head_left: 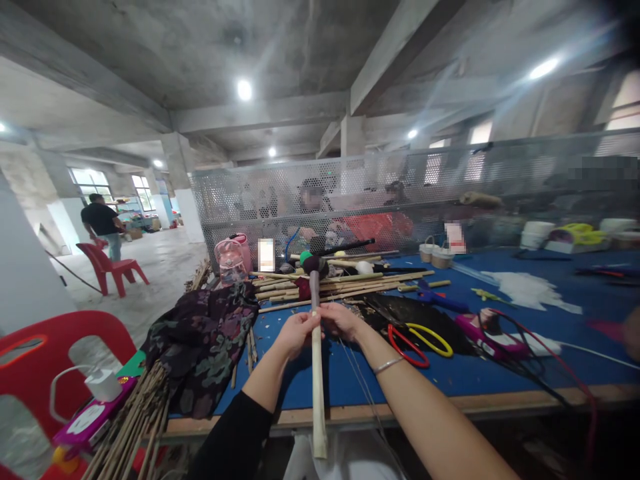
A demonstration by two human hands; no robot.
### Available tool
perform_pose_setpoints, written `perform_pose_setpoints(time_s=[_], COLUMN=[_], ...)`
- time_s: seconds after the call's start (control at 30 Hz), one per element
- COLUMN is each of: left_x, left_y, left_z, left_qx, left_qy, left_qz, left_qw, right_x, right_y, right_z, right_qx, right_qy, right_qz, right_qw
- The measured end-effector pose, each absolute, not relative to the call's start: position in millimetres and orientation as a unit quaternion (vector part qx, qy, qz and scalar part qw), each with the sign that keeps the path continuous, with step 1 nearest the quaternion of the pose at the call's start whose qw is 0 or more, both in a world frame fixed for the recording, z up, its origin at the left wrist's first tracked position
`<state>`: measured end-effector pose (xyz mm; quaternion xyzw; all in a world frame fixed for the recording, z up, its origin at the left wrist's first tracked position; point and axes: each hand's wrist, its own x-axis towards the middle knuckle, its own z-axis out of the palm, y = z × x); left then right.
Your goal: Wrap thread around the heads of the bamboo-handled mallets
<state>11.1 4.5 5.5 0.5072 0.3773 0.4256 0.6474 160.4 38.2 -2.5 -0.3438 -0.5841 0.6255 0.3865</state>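
Note:
A pale wooden stick (318,387) with a greyish wrapped upper part stands out from me across the table's near edge. My left hand (299,331) is closed around it just below the wrapped part. From the other side, my right hand (339,321) pinches at the same spot, fingers closed. Thin threads (357,370) trail down below my right hand; where they start is hidden. Beyond the stick's far end lie a green ball (305,256) and dark round items. Scissors (409,347) with one red and one yellow handle rest to the right of my right hand.
Several bare sticks (350,285) lie across the blue tabletop (295,393). A dark patterned cloth (200,347) and a stick bundle (133,420) hang at left. A blue glue gun (440,298), a purple power strip (493,340) and cables occupy the right. Behind a mesh divider (225,200) sits a person.

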Motion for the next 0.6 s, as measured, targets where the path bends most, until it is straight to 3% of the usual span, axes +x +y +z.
perform_pose_setpoints(time_s=[0.13, 0.3, 0.37, 0.47, 0.6], left_x=[11, 13, 15, 18, 20], left_y=[4, 10, 16, 26, 35], left_z=[-1, -6, 2, 18, 18], left_qx=[0.562, 0.693, 0.718, 0.751, 0.722], left_qy=[0.382, 0.527, 0.545, 0.54, 0.494], left_qz=[0.388, 0.401, 0.381, 0.298, 0.263], left_qw=[0.623, 0.285, 0.206, 0.235, 0.407], right_x=[162, 159, 160, 163, 167], right_y=[40, 41, 41, 42, 43], right_z=[-6, -8, -5, -1, -1], right_qx=[-0.346, -0.403, -0.414, -0.425, -0.43], right_qy=[-0.578, -0.583, -0.586, -0.588, -0.584], right_qz=[0.633, 0.588, 0.573, 0.56, 0.553], right_qw=[0.382, 0.391, 0.396, 0.399, 0.411])
